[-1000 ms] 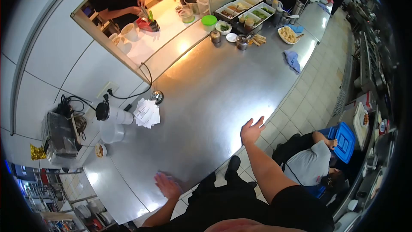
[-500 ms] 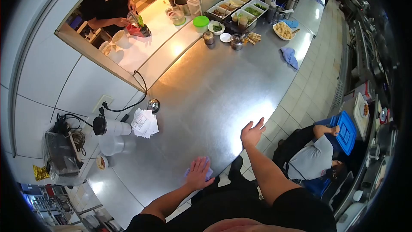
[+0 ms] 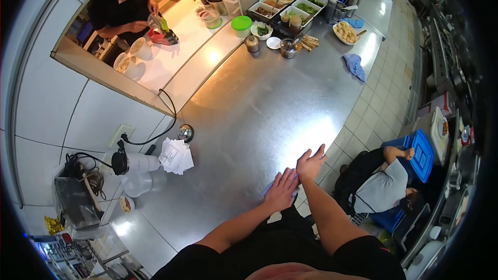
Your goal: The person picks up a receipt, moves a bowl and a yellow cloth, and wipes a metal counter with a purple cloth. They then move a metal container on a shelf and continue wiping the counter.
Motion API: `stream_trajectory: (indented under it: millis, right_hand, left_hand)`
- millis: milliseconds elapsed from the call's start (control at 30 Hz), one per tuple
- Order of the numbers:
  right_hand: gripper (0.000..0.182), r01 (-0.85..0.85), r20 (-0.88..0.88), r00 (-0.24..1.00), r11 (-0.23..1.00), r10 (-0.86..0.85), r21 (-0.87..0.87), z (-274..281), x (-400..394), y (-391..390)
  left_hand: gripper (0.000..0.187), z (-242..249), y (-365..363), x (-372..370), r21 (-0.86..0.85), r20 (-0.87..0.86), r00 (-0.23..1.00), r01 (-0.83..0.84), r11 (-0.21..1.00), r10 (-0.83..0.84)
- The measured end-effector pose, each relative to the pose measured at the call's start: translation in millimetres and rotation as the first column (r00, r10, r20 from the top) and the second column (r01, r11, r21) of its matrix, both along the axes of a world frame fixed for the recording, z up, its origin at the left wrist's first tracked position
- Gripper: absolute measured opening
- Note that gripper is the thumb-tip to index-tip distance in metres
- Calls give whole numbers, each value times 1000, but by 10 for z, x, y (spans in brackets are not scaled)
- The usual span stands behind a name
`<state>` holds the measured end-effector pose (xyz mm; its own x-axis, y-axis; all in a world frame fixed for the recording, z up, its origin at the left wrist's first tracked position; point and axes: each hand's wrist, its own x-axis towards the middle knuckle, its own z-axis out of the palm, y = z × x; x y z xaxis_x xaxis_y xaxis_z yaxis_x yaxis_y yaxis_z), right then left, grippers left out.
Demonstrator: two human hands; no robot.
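Observation:
Near the front edge of the steel counter [image 3: 228, 129], my left hand [image 3: 281, 192] lies flat over a purplish-blue cloth [image 3: 267, 190]. Most of the cloth is hidden beneath the palm; a little of it shows at the left side of the hand. Just to the right, my right hand [image 3: 311, 164] is held at the counter's edge with its fingers stretched out and nothing in it. The left fingertips come right up to the right wrist in this view.
Paper slips [image 3: 176, 155], a call bell [image 3: 185, 133] and a black-topped container [image 3: 136, 163] stand left. Food trays [image 3: 288, 2], a bowl of pale food [image 3: 345, 32] and another cloth [image 3: 355, 67] are farther back. A person [image 3: 381, 184] bends at the right; another [image 3: 122, 8] works beyond the opening.
My left hand has slid right and away from me along the counter with the cloth, up to my right hand. The right hand has shifted slightly right.

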<state>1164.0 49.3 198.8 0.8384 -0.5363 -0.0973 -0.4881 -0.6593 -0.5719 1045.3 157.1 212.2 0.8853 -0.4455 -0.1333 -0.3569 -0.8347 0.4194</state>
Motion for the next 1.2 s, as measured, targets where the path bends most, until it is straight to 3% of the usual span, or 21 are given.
stream_trajectory:
  millis: [233, 733, 833, 933, 1067, 1200]
  right_hand:
    - [64, -25, 130, 991, 998, 33, -57, -179, -25, -31]
    - [65, -11, 88, 996, 1000, 13, -24, -12, -66, 9]
    - [64, -9, 95, 995, 999, 12, -31, -65, -68, -10]
    - [65, -4, 120, 993, 999, 9, -39, -110, -79, -20]
    - [65, -20, 149, 989, 1000, 23, -21, -206, -109, -62]
    - [65, -16, 121, 993, 1000, 17, -12, -146, -105, -63]
  left_hand:
    - [75, -68, -52, 135, -20, -8, 1000, -20, 1000, 20]
    - [75, -8, -82, 40, 22, 90, 992, -90, 996, 87]
    - [78, 42, -92, -17, -98, 85, 978, -181, 979, 190]
    - [78, 98, -1, -253, -197, 19, 971, -229, 953, 237]
    - [76, -38, 314, -840, -125, -24, 967, -255, 959, 254]
    - [83, 117, 780, -1745, -108, -200, 941, -297, 949, 272]
